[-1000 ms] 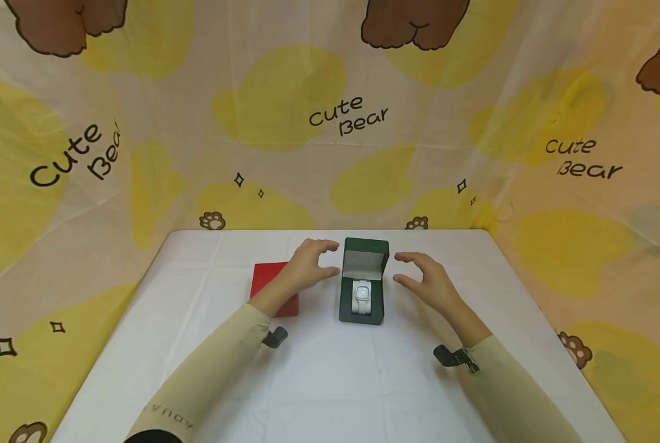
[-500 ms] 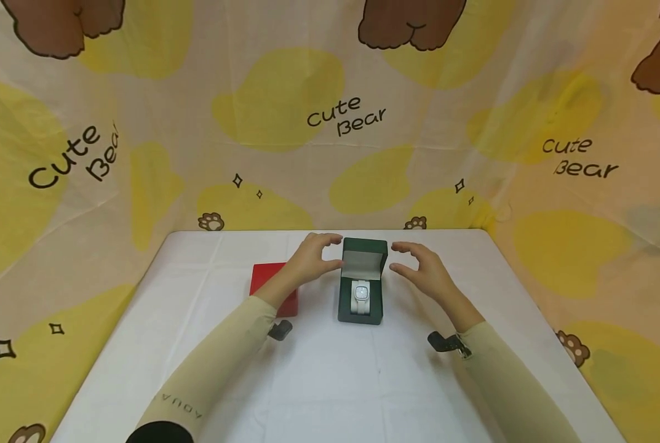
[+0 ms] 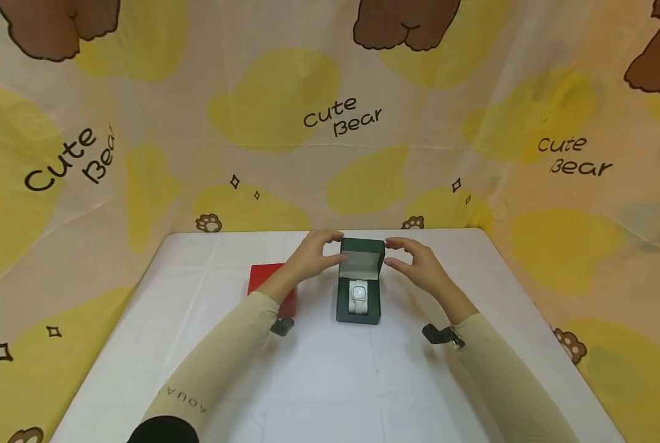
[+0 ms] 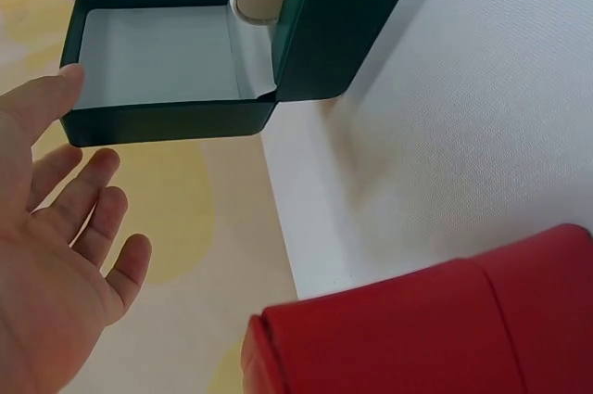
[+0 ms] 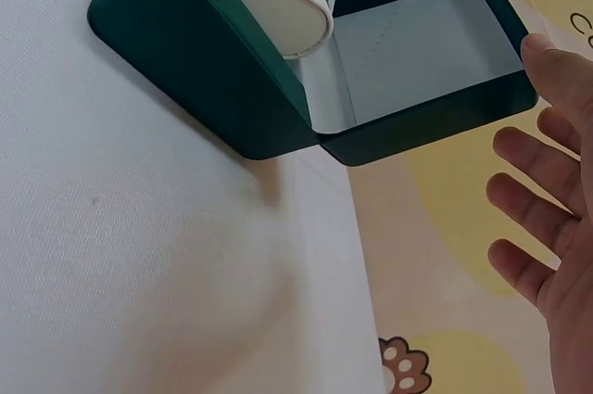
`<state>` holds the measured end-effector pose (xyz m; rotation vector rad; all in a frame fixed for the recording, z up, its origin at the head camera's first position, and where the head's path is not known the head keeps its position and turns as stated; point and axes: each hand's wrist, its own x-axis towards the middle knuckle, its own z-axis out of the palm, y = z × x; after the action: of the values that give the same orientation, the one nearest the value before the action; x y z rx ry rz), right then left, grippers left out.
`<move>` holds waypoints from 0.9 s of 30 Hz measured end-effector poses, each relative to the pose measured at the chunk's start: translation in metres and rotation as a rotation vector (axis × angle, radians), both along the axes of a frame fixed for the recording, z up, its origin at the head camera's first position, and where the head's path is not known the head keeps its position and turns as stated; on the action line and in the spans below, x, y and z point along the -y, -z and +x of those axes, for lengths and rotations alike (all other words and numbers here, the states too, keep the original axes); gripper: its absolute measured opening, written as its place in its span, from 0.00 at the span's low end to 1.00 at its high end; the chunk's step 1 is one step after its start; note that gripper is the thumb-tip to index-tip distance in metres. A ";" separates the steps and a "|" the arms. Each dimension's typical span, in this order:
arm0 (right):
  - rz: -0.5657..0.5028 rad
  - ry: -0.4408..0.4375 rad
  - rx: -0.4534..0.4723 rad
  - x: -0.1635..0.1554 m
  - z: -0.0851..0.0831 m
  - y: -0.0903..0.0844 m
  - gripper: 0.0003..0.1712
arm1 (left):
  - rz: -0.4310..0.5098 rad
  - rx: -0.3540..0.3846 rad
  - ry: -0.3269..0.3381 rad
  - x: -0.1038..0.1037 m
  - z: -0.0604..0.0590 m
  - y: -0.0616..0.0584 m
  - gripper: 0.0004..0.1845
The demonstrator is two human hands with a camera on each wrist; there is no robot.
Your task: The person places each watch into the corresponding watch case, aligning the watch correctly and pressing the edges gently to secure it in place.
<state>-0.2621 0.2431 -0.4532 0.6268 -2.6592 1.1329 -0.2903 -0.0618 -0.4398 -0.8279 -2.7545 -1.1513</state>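
Both hands flank the raised lid of an open green watch box.

The green box [image 3: 358, 289] stands mid-surface [image 3: 330, 381], just right of a red box [image 3: 269, 284], its long axis running away from the person. The lid [image 3: 362, 257] stands upright at the far end, its pale lining facing the person, and a white watch [image 3: 358, 291] lies on the cushion, face up. The left hand [image 3: 313, 255] has relaxed, spread fingers, thumb about at the lid's edge; the right hand [image 3: 415, 261] is likewise uncurled, just beside the lid, gripping nothing. Uneven pressure from one side could twist the lid or slide the light box across the cloth; a quick snap might pinch the watch strap.
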 end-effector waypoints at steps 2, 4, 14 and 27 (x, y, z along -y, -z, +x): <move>0.004 0.003 0.006 0.000 -0.001 -0.001 0.31 | -0.003 0.003 0.003 0.000 -0.001 -0.001 0.30; 0.008 0.003 0.010 -0.001 -0.003 -0.001 0.31 | -0.002 -0.002 0.002 0.000 -0.001 -0.003 0.30; -0.014 -0.008 0.029 0.000 -0.006 -0.005 0.29 | -0.002 -0.033 0.006 -0.002 -0.003 -0.007 0.28; 0.031 -0.002 0.101 0.003 -0.009 -0.009 0.26 | -0.032 -0.041 0.038 0.000 -0.005 -0.011 0.24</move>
<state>-0.2712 0.2399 -0.4439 0.5919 -2.7668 1.1553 -0.2949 -0.0617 -0.4288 -0.9003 -2.7424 -1.0869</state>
